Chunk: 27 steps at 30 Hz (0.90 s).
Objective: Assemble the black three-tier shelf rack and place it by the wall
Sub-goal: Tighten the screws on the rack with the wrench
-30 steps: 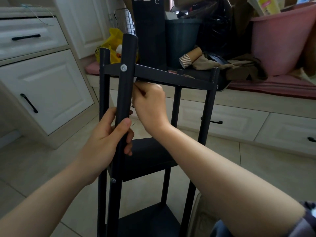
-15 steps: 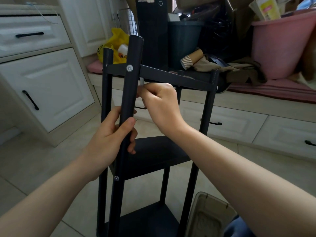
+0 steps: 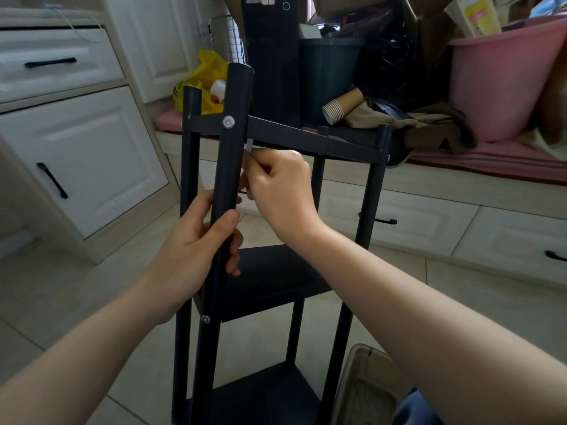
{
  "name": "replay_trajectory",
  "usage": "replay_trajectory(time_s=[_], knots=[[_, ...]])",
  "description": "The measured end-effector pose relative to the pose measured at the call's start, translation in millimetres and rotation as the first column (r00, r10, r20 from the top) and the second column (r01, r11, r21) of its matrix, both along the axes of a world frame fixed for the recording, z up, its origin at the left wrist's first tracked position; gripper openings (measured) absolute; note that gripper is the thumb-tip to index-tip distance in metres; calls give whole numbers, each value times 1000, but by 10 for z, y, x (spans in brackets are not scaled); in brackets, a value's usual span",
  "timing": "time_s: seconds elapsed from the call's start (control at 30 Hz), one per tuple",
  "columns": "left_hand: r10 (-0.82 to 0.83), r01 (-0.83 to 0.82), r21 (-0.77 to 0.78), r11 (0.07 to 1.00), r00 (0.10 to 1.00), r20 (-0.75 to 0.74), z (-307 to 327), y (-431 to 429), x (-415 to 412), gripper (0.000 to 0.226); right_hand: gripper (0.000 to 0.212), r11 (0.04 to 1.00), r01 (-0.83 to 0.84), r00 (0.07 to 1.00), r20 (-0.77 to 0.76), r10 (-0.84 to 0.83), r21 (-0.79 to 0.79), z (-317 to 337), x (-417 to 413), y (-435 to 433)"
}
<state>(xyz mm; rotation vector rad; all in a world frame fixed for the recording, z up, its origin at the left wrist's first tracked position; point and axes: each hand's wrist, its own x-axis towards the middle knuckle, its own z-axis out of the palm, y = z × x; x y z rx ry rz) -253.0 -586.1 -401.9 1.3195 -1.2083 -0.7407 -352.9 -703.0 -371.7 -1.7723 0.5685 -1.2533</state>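
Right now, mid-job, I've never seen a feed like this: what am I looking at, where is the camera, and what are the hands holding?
There is no machine: these are a person's bare hands, filmed by one wide-angle camera worn on their head, looking forward and down. The left hand grips the front post of a black shelf rack standing on the tiled floor. The right hand pinches a small metal tool just under the top rail, beside a silver screw. Behind, a bench carries paper cups and a pink tub.
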Motion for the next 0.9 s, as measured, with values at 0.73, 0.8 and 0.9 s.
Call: replay_trajectory(time_s=[0.73, 0.8, 0.9], knots=[[7, -7, -16, 1000, 1000, 18, 2, 11, 47, 17, 28, 998, -34, 994, 110, 28, 56, -67, 244, 1], [7, -7, -9, 1000, 1000, 20, 4, 10, 59, 16, 28, 997, -62, 997, 49, 60, 42, -82, 177, -14], [9, -9, 1, 1000, 1000, 15, 7, 9, 77, 22, 29, 998, -66, 996, -58, 66, 3, -125, 15, -57]])
